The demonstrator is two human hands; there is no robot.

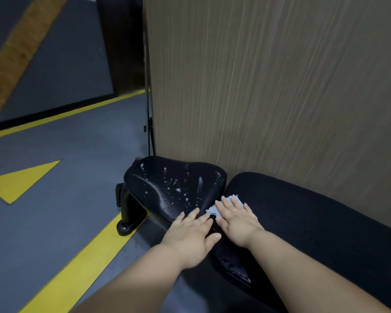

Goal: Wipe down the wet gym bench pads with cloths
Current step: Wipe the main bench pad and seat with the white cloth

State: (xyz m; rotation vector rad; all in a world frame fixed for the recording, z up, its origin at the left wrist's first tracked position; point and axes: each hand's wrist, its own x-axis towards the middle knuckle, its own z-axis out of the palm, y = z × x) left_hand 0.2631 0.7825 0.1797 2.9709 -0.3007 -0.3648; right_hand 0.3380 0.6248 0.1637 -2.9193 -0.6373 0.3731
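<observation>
**A:** What's closest to the camera?

**B:** Two bare forearms come up from the bottom edge. The left hand [191, 233] lies flat on the near edge of the seat pad [174, 188], with its fingers straight and spread. Its grip is apart and holds nothing.

**A:** And the other one?

**B:** The right hand [235, 220] is just beside it and also flat. Its grip is apart too, and straight fingers press down on a pale cloth [212, 211].

**A:** Where exactly is the cloth?

**B:** It's under that palm, at the gap where the seat pad meets the end of the long pad [303, 222]. Frayed edges show past the fingertips and on the thumb side.

**A:** Are the pads wet?

**B:** The seat pad is glossy, with white droplets scattered over its middle and far side. Fine drops also speckle the long pad's near edge below the right wrist. Its top looks matte.

**A:** What's further out?

**B:** A black leg [127, 213] stands on the grey floor [77, 143], touching a yellow stripe [81, 263]. A yellow triangle [20, 179] is painted well to the left. A wood-grain panel [269, 86] rises right behind both pads, and a black cable [150, 132] hangs at its left edge.
</observation>
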